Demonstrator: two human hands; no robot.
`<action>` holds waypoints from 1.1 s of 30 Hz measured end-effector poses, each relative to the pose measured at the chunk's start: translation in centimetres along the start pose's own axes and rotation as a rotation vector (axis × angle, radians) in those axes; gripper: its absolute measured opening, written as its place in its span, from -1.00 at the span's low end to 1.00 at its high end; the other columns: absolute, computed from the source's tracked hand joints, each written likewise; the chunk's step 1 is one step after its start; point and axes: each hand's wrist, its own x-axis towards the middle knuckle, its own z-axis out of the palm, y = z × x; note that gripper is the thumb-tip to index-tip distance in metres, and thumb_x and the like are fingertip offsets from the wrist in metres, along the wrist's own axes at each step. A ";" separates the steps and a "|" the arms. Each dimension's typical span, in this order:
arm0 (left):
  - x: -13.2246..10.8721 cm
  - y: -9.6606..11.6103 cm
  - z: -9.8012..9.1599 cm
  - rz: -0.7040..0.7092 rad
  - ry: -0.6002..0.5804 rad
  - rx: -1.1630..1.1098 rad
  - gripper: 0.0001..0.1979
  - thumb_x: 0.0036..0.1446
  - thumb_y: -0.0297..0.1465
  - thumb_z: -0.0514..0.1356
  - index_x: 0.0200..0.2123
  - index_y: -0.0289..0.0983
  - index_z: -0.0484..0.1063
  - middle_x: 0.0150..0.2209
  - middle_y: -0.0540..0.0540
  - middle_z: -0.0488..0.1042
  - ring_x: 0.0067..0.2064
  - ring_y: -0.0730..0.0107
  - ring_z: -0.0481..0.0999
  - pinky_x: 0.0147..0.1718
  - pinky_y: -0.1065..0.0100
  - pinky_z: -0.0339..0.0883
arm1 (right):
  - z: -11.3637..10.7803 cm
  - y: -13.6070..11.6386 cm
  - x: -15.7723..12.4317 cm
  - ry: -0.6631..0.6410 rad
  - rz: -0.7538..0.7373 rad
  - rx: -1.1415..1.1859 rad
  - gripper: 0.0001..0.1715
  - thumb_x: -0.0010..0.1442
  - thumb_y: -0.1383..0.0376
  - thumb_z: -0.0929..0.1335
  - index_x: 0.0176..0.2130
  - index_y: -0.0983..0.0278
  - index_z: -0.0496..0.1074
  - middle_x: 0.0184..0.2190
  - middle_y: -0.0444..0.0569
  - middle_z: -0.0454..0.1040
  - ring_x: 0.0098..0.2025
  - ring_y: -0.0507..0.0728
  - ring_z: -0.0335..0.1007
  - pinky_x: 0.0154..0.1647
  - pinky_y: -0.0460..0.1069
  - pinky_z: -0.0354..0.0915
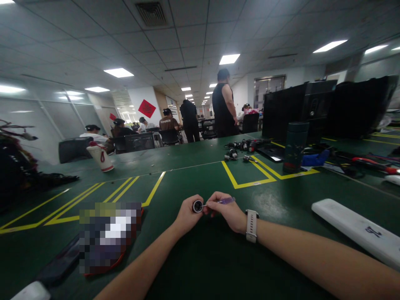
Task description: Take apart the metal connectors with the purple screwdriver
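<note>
My left hand (187, 214) is closed around a small round connector (198, 206) with a pale rim and a dark inside, its open end turned toward me. In my right hand (228, 212) is a slim screwdriver (226, 201) with a see-through purple handle, held between the fingers. Its thin metal shaft points left and reaches the connector's opening; whether the tip touches anything inside is too small to tell. Both hands are close together just above the green table (250, 266). A watch with a pale strap (251, 226) is on my right wrist.
Several metal connectors (231, 154) lie farther back near yellow tape. A dark bottle (295, 146) stands at right, with a white case (356, 229) nearer. Left are a blurred-out object (109, 237), a phone (59, 258) and a cup (100, 157). Several people are beyond the table.
</note>
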 end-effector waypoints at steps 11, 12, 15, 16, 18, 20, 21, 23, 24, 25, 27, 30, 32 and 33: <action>0.0 -0.2 -0.1 0.000 0.023 0.038 -0.92 -0.12 -0.47 0.19 -0.57 -0.27 0.31 -0.57 0.07 0.33 -0.50 0.46 0.31 -0.51 0.44 0.17 | 0.0 -0.3 -0.2 0.036 0.010 0.029 -0.86 0.01 0.28 0.38 -0.47 0.30 0.38 -0.52 -0.11 0.49 -0.43 0.06 0.40 -0.42 -0.04 0.22; 0.0 -0.2 -0.1 0.000 0.025 0.048 -0.91 -0.13 -0.48 0.19 -0.58 -0.27 0.31 -0.58 0.07 0.31 -0.51 0.46 0.30 -0.51 0.44 0.15 | 0.0 -0.3 -0.2 0.031 0.015 0.025 -0.87 0.00 0.28 0.39 -0.48 0.31 0.38 -0.52 -0.11 0.49 -0.44 0.06 0.39 -0.44 -0.04 0.21; 0.0 -0.2 0.0 0.004 0.023 0.065 -0.91 -0.15 -0.51 0.18 -0.60 -0.27 0.31 -0.60 0.08 0.30 -0.52 0.47 0.28 -0.52 0.44 0.12 | 0.0 -0.1 -0.2 0.009 0.038 0.036 -0.88 0.00 0.30 0.39 -0.48 0.31 0.38 -0.53 -0.11 0.49 -0.45 0.06 0.39 -0.46 -0.05 0.20; 0.0 -0.2 0.0 0.006 0.022 0.066 -0.92 -0.15 -0.51 0.18 -0.60 -0.28 0.32 -0.60 0.08 0.30 -0.52 0.47 0.27 -0.53 0.44 0.11 | -0.1 0.0 -0.1 0.002 0.048 0.048 -0.88 0.01 0.30 0.38 -0.47 0.31 0.38 -0.53 -0.11 0.49 -0.45 0.06 0.40 -0.46 -0.05 0.21; -0.1 -0.1 -0.1 0.008 0.023 0.061 -0.92 -0.16 -0.51 0.18 -0.60 -0.28 0.32 -0.59 0.08 0.30 -0.52 0.47 0.27 -0.52 0.44 0.11 | -0.3 0.2 0.0 -0.008 0.067 0.079 -0.89 0.03 0.30 0.37 -0.45 0.32 0.37 -0.53 -0.10 0.50 -0.45 0.06 0.41 -0.45 -0.05 0.22; -0.1 0.0 -0.1 0.009 0.027 0.045 -0.93 -0.16 -0.51 0.18 -0.59 -0.28 0.32 -0.59 0.08 0.30 -0.51 0.47 0.27 -0.52 0.44 0.12 | -0.4 0.4 0.2 -0.013 0.082 0.113 -0.89 0.04 0.30 0.36 -0.44 0.32 0.36 -0.52 -0.09 0.50 -0.46 0.05 0.42 -0.45 -0.05 0.23; -0.1 0.0 -0.2 0.008 0.030 0.033 -0.93 -0.16 -0.51 0.18 -0.58 -0.28 0.32 -0.58 0.08 0.31 -0.51 0.48 0.28 -0.51 0.44 0.13 | -0.5 0.4 0.2 -0.014 0.086 0.130 -0.89 0.04 0.30 0.36 -0.44 0.32 0.36 -0.51 -0.09 0.51 -0.45 0.05 0.42 -0.44 -0.05 0.23; -0.1 0.0 -0.2 0.001 0.035 0.007 -0.93 -0.16 -0.50 0.19 -0.57 -0.28 0.31 -0.58 0.08 0.31 -0.51 0.48 0.29 -0.51 0.45 0.15 | -0.5 0.4 0.2 -0.013 0.088 0.159 -0.88 0.03 0.29 0.37 -0.44 0.32 0.35 -0.51 -0.08 0.51 -0.45 0.06 0.42 -0.44 -0.05 0.23; -0.1 0.0 -0.2 -0.003 0.036 -0.007 -0.92 -0.16 -0.50 0.19 -0.56 -0.28 0.31 -0.58 0.08 0.31 -0.52 0.49 0.28 -0.52 0.46 0.16 | -0.4 0.4 0.2 -0.012 0.089 0.172 -0.87 0.02 0.29 0.37 -0.44 0.32 0.35 -0.51 -0.08 0.51 -0.45 0.06 0.42 -0.44 -0.05 0.23; -0.1 -0.1 -0.2 -0.009 0.036 -0.020 -0.91 -0.16 -0.49 0.20 -0.56 -0.28 0.30 -0.58 0.09 0.30 -0.52 0.50 0.28 -0.52 0.46 0.16 | -0.3 0.4 0.2 -0.009 0.089 0.183 -0.85 0.01 0.28 0.38 -0.44 0.32 0.36 -0.51 -0.08 0.51 -0.45 0.06 0.42 -0.45 -0.05 0.23; 0.0 -0.2 -0.1 -0.020 0.030 -0.046 -0.90 -0.15 -0.48 0.20 -0.56 -0.28 0.29 -0.59 0.08 0.31 -0.53 0.50 0.29 -0.54 0.47 0.16 | -0.2 0.3 0.2 0.001 0.086 0.202 -0.83 -0.01 0.27 0.40 -0.45 0.32 0.35 -0.53 -0.09 0.50 -0.45 0.06 0.42 -0.46 -0.06 0.22; 0.0 -0.3 0.0 -0.033 0.015 -0.079 -0.91 -0.12 -0.46 0.20 -0.54 -0.29 0.30 -0.58 0.07 0.34 -0.52 0.50 0.31 -0.54 0.47 0.18 | 0.0 0.2 0.2 0.024 0.071 0.225 -0.81 -0.03 0.25 0.42 -0.46 0.32 0.36 -0.54 -0.10 0.49 -0.43 0.07 0.43 -0.45 -0.06 0.22; 0.0 -0.2 0.0 -0.039 0.012 -0.092 -0.91 -0.12 -0.46 0.21 -0.52 -0.29 0.31 -0.57 0.07 0.35 -0.52 0.49 0.32 -0.53 0.47 0.19 | 0.1 0.1 0.1 0.035 0.062 0.237 -0.80 -0.04 0.25 0.43 -0.46 0.32 0.37 -0.53 -0.10 0.49 -0.41 0.07 0.43 -0.43 -0.05 0.23; 0.0 -0.2 0.0 -0.042 0.013 -0.097 -0.91 -0.12 -0.46 0.21 -0.52 -0.29 0.32 -0.57 0.07 0.35 -0.51 0.49 0.32 -0.53 0.47 0.19 | 0.1 0.0 0.1 0.039 0.062 0.242 -0.81 -0.05 0.26 0.43 -0.46 0.32 0.37 -0.53 -0.09 0.50 -0.41 0.08 0.43 -0.43 -0.04 0.23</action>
